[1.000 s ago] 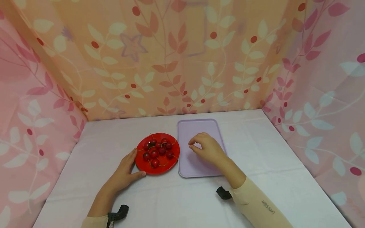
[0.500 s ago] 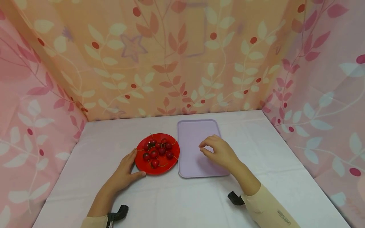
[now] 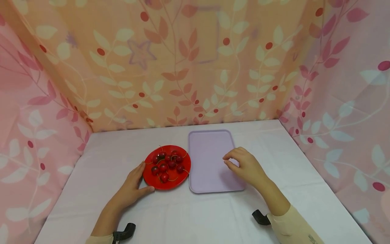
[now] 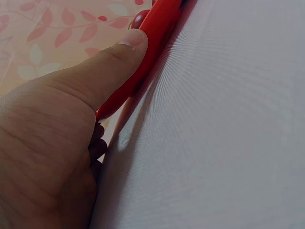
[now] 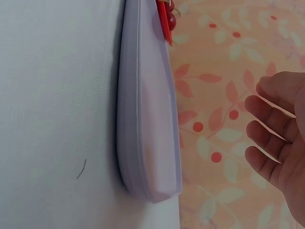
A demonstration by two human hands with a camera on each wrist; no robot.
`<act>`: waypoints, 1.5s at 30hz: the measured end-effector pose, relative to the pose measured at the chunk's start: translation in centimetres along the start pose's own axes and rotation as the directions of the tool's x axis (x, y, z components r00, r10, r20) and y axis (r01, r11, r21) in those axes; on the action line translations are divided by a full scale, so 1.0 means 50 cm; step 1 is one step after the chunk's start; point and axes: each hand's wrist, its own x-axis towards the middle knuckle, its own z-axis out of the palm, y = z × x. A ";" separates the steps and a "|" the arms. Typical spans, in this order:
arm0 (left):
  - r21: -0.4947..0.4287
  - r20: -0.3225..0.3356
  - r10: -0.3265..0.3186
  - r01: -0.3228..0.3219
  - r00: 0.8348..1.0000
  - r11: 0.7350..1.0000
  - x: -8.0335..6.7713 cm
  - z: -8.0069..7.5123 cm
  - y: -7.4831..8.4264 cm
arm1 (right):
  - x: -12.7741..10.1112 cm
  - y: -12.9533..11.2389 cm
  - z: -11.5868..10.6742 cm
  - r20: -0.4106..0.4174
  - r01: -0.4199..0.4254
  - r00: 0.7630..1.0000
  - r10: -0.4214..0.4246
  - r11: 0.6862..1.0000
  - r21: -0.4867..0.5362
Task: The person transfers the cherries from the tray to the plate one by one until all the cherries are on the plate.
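Note:
A red plate point(image 3: 150, 178) of stemmed cherries point(image 3: 172, 164) sits left of centre on the table. My left hand point(image 3: 131, 189) rests at its left rim, fingers and thumb spread along the edge. In the left wrist view the thumb point(image 4: 114, 62) lies against the plate's red side point(image 4: 159, 28). A pale purple tray point(image 3: 207, 145) stands right beside the plate, its surface bare. Over the tray's right edge hovers my right hand point(image 3: 246, 167), loosely curved, thumb and forefinger apart. The right wrist view shows that hand point(image 5: 286, 129) holding nothing, away from the tray point(image 5: 159, 124).
White cloth point(image 3: 189, 217) covers the table. An orange floral curtain point(image 3: 176, 67) closes off the back, with pink floral curtains on the left point(image 3: 36, 135) and right point(image 3: 350, 118). Black camera mounts sit at both wrists.
My right hand has moved rightward from over the middle of the tray to its right edge, staying loosely curved. The left hand, plate and cherries hold still; the head view has tipped slightly.

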 end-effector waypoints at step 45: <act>0.013 0.001 0.013 -0.013 1.000 1.000 0.003 -0.003 -0.003 | 0.015 0.073 -0.033 -0.011 0.051 0.999 -0.052 0.996 -0.072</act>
